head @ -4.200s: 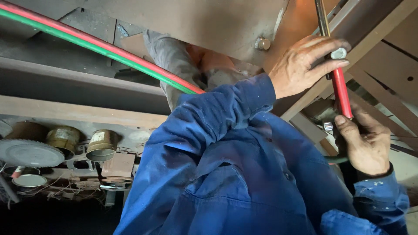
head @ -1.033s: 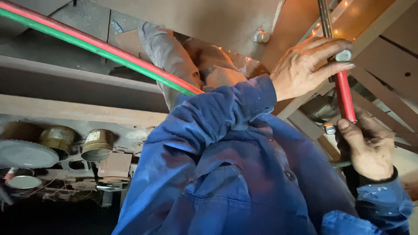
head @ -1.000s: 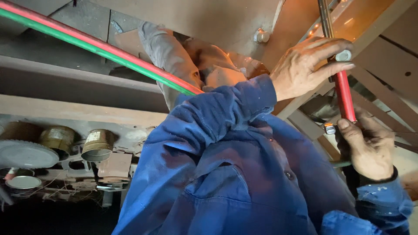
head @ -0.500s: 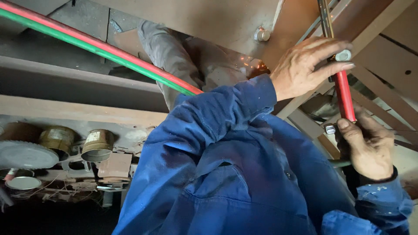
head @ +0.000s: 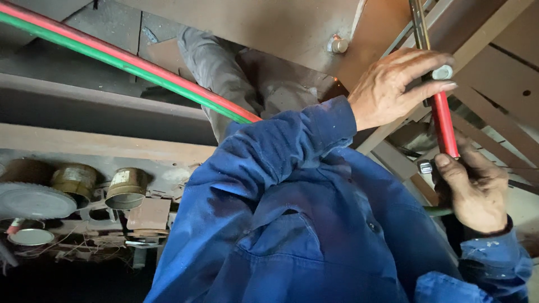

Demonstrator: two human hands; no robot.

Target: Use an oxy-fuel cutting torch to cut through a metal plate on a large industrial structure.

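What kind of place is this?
Likely a metalwork or welding shop. Paired red and green gas hoses run past rusty steel beams, with old tins on a cluttered ledge. Both hands, left and right, grip a red-handled torch.

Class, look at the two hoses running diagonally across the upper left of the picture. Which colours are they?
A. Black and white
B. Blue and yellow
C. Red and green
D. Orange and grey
C. The paired hoses run side by side from the top left toward the blue sleeve, one red and one green.
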